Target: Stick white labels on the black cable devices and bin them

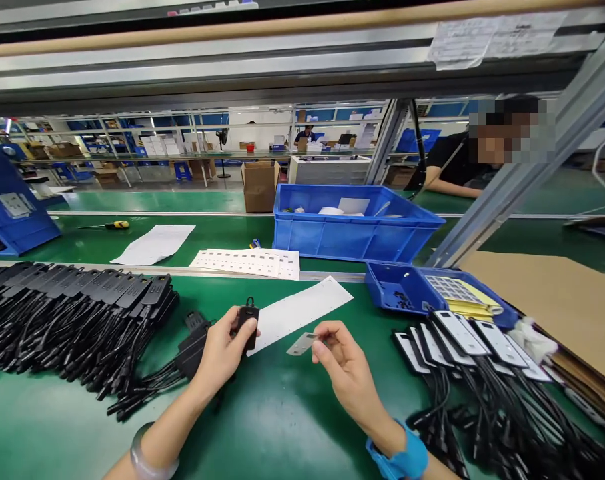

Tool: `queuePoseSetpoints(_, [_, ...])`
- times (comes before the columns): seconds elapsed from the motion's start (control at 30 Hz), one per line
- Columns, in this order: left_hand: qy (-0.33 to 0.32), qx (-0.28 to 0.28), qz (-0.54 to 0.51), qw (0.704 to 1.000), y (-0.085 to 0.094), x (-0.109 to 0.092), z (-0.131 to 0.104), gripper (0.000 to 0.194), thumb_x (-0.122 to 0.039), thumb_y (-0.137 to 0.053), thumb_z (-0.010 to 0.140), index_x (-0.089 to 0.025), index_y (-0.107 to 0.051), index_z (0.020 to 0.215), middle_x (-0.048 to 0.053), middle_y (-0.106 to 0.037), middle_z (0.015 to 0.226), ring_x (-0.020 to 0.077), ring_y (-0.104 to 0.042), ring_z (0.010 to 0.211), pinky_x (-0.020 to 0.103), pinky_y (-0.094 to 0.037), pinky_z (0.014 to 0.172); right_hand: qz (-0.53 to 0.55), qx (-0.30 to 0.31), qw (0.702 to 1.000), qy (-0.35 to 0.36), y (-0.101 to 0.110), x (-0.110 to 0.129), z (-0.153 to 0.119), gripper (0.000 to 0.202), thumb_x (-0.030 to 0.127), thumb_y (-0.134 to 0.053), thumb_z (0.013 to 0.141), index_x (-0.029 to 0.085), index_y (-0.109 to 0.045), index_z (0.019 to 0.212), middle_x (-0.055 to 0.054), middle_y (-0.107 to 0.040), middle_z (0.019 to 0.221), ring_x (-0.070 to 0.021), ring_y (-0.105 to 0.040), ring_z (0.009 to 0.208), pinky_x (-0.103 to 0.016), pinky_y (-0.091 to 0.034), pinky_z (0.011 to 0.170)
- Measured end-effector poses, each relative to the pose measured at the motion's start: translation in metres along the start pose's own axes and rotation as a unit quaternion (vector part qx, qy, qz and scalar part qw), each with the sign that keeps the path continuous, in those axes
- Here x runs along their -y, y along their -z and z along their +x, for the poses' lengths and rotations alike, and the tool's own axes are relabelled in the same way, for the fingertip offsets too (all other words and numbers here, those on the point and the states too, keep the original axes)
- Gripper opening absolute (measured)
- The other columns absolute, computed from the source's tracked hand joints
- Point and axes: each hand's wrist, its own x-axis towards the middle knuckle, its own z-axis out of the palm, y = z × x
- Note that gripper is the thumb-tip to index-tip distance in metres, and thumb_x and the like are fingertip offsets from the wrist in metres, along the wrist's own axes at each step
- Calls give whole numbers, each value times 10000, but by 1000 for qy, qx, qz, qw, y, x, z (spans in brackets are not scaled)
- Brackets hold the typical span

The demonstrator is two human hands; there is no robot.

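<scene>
1. Black unit [247, 319] clamped in left hand [222, 353] over green table [282, 427].
2. Right hand [345, 363] pinches label [302, 344] by one edge; thin film could curl or stick crooked.

Hands over the green bench [282, 427]

My left hand [225, 353] grips a black module [247, 323]; my right hand [342, 363] pinches a label [302, 344], centre frame.

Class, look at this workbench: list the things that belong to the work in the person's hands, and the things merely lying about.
In use: black unit in left hand; grey label in right hand; label sheet; black stack; labelled pile.
Lying about: screwdriver; cardboard box; blue crate.
</scene>
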Motion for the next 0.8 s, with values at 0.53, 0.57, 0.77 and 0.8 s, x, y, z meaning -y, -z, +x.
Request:
queuePoseSetpoints(0.53, [183,144,-452,861,-21,-23,-23,738,-204,-815,734,-164,-398,1341,151,-637,1140,192,-655,904,289,-535,849,115,-13,989,-96,3,-5,3,250,449,-586,898,208,-525,924,31,-480,709,-95,-476,521,-219,-429,476])
queuePoseSetpoints(0.57, [188,169,-440,862,-26,-22,-27,754,-225,-821,732,-156,-389,1346,159,-647,1115,209,-657,920,300,-534,847,116,-12,988,-102,3,-4,3,254,447,-604,885,205,-528,909,32,-484,706,-90,-470,510,-211,-420,458])
queuePoseSetpoints(0.77, [201,241,-415,854,-46,-6,-39,845,-284,-838,697,-140,-344,1368,165,-661,1048,250,-657,961,334,-507,870,64,0,993,-97,0,5,3,260,417,-676,819,176,-580,839,18,-518,700,-67,-444,465,-182,-389,395])
queuePoseSetpoints(0.8, [207,245,-414,852,-47,-4,-39,863,-281,-839,692,-146,-330,1376,160,-662,1044,259,-658,968,343,-504,876,52,3,994,-93,0,6,3,253,409,-676,818,172,-591,838,14,-524,692,-69,-442,468,-180,-385,393])
